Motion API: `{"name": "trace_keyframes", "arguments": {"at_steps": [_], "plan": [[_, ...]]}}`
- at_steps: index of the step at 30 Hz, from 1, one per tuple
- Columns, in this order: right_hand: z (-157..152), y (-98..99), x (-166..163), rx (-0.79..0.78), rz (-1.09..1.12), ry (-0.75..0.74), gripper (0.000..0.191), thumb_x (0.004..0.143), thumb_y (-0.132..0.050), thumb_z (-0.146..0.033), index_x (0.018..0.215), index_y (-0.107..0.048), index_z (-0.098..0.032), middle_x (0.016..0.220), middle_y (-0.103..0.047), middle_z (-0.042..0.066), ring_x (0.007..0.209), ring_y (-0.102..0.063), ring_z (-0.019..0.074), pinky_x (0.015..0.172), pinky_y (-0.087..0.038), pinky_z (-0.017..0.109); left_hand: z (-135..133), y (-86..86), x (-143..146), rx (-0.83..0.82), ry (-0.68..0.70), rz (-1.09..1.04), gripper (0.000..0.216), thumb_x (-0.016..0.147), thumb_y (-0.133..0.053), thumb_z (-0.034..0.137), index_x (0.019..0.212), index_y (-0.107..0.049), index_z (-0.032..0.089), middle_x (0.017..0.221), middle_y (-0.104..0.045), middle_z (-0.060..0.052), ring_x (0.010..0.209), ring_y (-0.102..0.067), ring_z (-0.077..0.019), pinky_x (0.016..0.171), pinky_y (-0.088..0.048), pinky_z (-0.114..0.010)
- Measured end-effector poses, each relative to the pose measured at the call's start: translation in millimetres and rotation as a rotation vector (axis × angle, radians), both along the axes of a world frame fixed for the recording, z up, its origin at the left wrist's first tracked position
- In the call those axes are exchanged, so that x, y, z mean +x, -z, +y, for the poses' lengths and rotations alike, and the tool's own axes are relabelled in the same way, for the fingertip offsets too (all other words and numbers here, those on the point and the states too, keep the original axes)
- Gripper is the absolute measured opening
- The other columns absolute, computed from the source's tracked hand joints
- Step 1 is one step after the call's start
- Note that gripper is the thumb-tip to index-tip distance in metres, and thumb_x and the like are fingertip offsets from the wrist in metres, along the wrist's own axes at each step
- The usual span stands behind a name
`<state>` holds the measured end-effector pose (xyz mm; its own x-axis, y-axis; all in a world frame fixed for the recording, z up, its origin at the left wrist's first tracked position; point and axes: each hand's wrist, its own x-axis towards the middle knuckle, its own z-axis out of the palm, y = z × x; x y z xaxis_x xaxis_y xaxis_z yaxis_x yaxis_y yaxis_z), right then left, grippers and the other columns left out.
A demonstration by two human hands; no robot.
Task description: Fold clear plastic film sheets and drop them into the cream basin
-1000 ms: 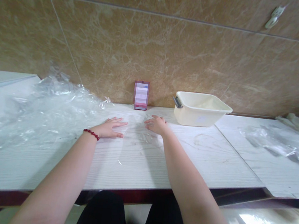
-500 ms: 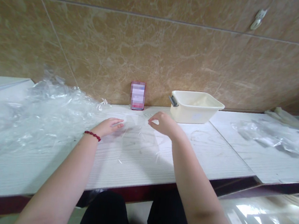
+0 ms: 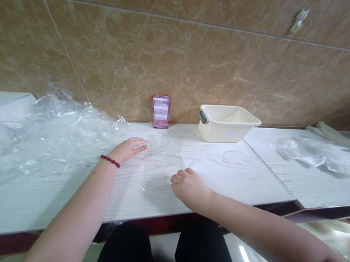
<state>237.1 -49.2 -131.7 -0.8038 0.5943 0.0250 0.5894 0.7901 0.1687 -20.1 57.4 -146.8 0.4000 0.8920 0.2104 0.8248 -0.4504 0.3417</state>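
Head view: one film (image 3: 162, 164) lies beside open left hand (image 3: 128, 150), right hand (image 3: 190, 190) grip unclear.

Ahead of the right hand (image 3: 189, 188), open worktop (image 3: 233, 172) runs up to the tub (image 3: 222, 132), which blocks that way to the wall (image 3: 183, 64). Sideways right, a hand can slide past. The phone (image 3: 160, 112) stands ahead and right of the left hand (image 3: 132, 149); heaped plastic (image 3: 62, 134) crowds that hand's left; clear film (image 3: 165, 159) lies between both hands.

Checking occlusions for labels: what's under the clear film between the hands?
The white tabletop shows its grain through the clear film. Whatever lies directly beneath the right hand is covered and can't be seen.
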Motion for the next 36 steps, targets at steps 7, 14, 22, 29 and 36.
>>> {"name": "trace_keyframes", "arguments": {"at_steps": [7, 14, 22, 29, 36], "plan": [[6, 1.5, -1, 0.001, 0.123, 0.033, 0.016, 0.077, -0.041, -0.018, 0.077, -0.057, -0.014, 0.079, -0.057, 0.007, 0.076, -0.048, 0.0154, 0.068, -0.031, 0.030, -18, -18.7, 15, 0.065, 0.134, -0.050, 0.052, 0.077, -0.032, 0.052, 0.108, -0.052, 0.015, 0.114, -0.051, -0.009, 0.108, -0.042, -0.0190, 0.095, -0.028, -0.033], [34, -18.6, 9, -0.155, 0.513, 0.122, 0.012, 0.066, -0.050, -0.016, 0.075, -0.057, -0.015, 0.078, -0.058, 0.004, 0.073, -0.052, 0.0126, 0.069, -0.036, 0.024, -33, -28.5, 27, -0.254, 0.402, -0.235, 0.052, 0.067, -0.047, 0.056, 0.104, -0.055, 0.020, 0.109, -0.055, -0.006, 0.103, -0.047, -0.0214, 0.090, -0.032, -0.034], [66, -37.5, 17, -0.401, 0.734, 0.172, 0.014, 0.072, -0.047, -0.021, 0.080, -0.057, -0.014, 0.082, -0.061, 0.004, 0.077, -0.055, 0.0117, 0.072, -0.041, 0.024, -30, -19.7, 34, -0.304, 0.296, -0.340, 0.038, 0.065, -0.057, 0.040, 0.098, -0.057, 0.019, 0.101, -0.059, -0.006, 0.095, -0.052, -0.0188, 0.087, -0.036, -0.033], [66, -12.9, 48, -0.491, 0.529, -0.173, 0.074, 0.058, -0.066, -0.037, 0.122, -0.035, -0.017, 0.126, -0.038, 0.010, 0.115, -0.036, 0.0193, 0.095, -0.029, 0.031, -36, -28.3, 32, -0.353, 0.393, -0.247, 0.020, 0.069, -0.052, 0.034, 0.076, -0.061, 0.018, 0.101, -0.060, -0.003, 0.092, -0.054, -0.0168, 0.085, -0.037, -0.030], [65, 16.8, 44, -0.463, 0.449, -0.226, 0.040, 0.079, -0.043, -0.021, 0.119, -0.042, -0.020, 0.119, -0.047, 0.003, 0.114, -0.038, 0.0120, 0.099, -0.025, 0.028, -40, -33.8, 29, -0.433, 0.467, -0.081, 0.015, 0.068, -0.054, 0.034, 0.067, -0.057, 0.019, 0.113, -0.053, -0.001, 0.107, -0.044, -0.0164, 0.091, -0.029, -0.030]]}}
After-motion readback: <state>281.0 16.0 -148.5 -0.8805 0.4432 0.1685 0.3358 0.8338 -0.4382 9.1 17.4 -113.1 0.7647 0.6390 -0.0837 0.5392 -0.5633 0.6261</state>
